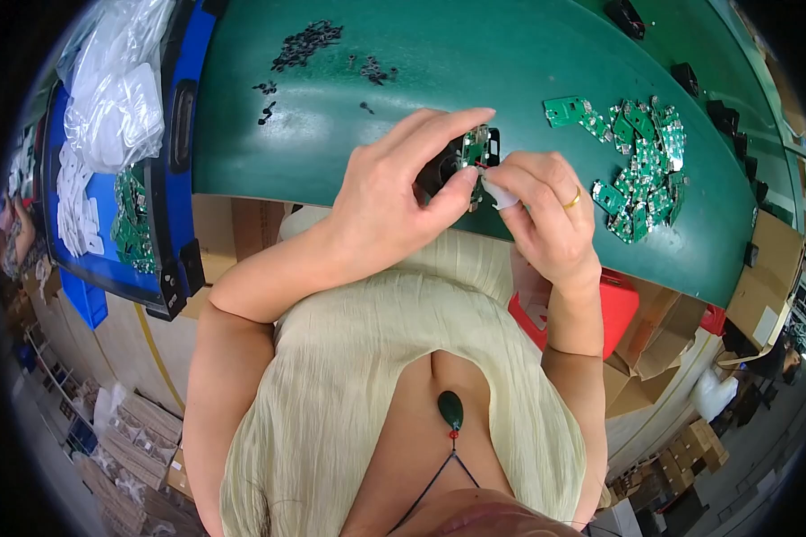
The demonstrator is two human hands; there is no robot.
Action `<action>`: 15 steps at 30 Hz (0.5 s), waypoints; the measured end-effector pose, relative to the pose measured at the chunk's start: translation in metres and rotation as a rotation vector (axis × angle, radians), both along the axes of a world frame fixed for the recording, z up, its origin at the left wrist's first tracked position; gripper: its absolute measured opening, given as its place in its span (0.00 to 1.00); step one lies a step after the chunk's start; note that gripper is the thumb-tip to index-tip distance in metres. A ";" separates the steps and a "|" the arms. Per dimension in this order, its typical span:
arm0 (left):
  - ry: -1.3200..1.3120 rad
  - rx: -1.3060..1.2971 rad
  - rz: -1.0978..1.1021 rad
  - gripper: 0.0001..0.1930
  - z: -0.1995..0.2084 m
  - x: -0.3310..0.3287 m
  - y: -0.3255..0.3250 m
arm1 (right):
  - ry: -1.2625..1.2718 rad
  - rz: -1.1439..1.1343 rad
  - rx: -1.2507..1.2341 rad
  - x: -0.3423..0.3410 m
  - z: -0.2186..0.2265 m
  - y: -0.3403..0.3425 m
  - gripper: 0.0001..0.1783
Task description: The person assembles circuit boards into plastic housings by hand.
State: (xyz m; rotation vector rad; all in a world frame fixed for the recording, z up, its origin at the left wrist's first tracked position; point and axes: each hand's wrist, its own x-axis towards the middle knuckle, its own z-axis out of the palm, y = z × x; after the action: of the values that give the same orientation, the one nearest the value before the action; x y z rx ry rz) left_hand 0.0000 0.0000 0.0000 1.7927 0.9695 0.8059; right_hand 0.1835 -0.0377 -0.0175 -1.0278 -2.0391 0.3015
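Over the near edge of the green table, my left hand (387, 190) is curled round a small black plastic housing (432, 175). A green circuit board (476, 143) sits against the housing, its small parts facing right. My right hand (551, 215), with a ring on one finger, has its fingertips pinched together at the board's right side. Something small and white (500, 195) shows at those fingertips; its kind is unclear. What the right fingertips pinch is hidden. A thin red line, perhaps a wire, is visible between the board and the right fingers.
Loose green circuit boards (640, 170) lie piled on the right of the table (475, 54). Small black parts (306, 45) are scattered at the far left. A blue crate (181, 125) at left holds plastic bags, white pieces and boards. Black housings (724, 116) line the right side.
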 end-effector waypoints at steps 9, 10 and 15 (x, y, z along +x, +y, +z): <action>-0.081 -0.040 -0.005 0.21 -0.001 0.004 -0.002 | 0.056 0.021 0.013 0.004 0.002 0.000 0.19; -0.058 -0.038 -0.003 0.21 0.001 0.004 -0.002 | 0.027 0.008 0.024 0.004 0.002 -0.001 0.19; 0.012 0.055 0.004 0.21 0.004 0.005 -0.003 | -0.108 -0.026 0.079 0.001 0.008 -0.006 0.21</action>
State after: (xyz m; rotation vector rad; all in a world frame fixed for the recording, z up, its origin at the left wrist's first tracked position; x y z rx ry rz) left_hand 0.0048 -0.0032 0.0044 1.8455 0.9676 0.8324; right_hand 0.1849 -0.0433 -0.0096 -1.0413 -2.1144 0.1538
